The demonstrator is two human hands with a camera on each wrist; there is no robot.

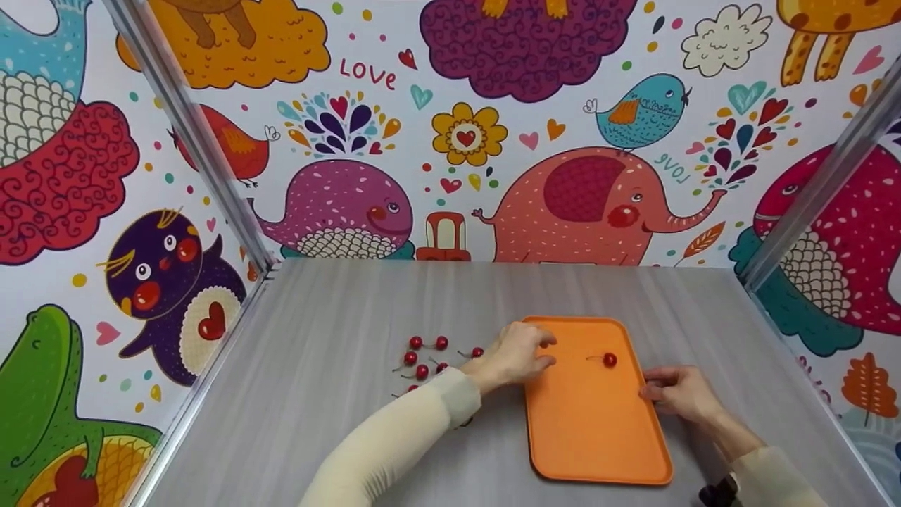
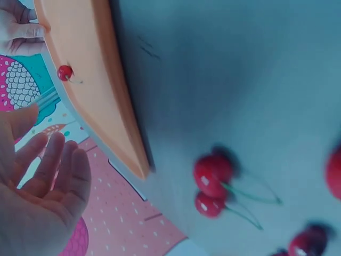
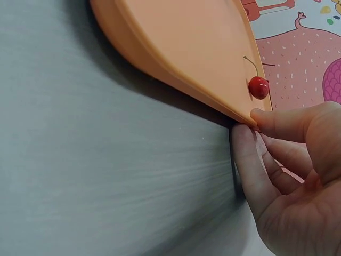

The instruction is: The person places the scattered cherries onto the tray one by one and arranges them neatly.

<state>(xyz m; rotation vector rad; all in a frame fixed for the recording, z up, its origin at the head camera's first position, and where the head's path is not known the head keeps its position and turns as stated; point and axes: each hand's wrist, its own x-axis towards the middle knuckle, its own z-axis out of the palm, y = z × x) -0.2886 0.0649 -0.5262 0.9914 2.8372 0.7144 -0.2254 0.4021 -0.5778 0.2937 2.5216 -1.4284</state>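
Observation:
An orange tray lies on the table with one red cherry on it, stem attached, toward the far right side. Over the tray's left edge, my left hand hovers with loosely bent fingers; the left wrist view shows nothing in the palm. My right hand pinches the tray's right rim, thumb on top and index finger against the outer side, as the right wrist view shows. Several cherries with stems lie on the table left of the tray, some partly hidden by my left forearm.
The grey wood-grain table ends at a wall printed with cartoon animals. Metal posts stand at the back corners, and a metal strip runs along the table's left side.

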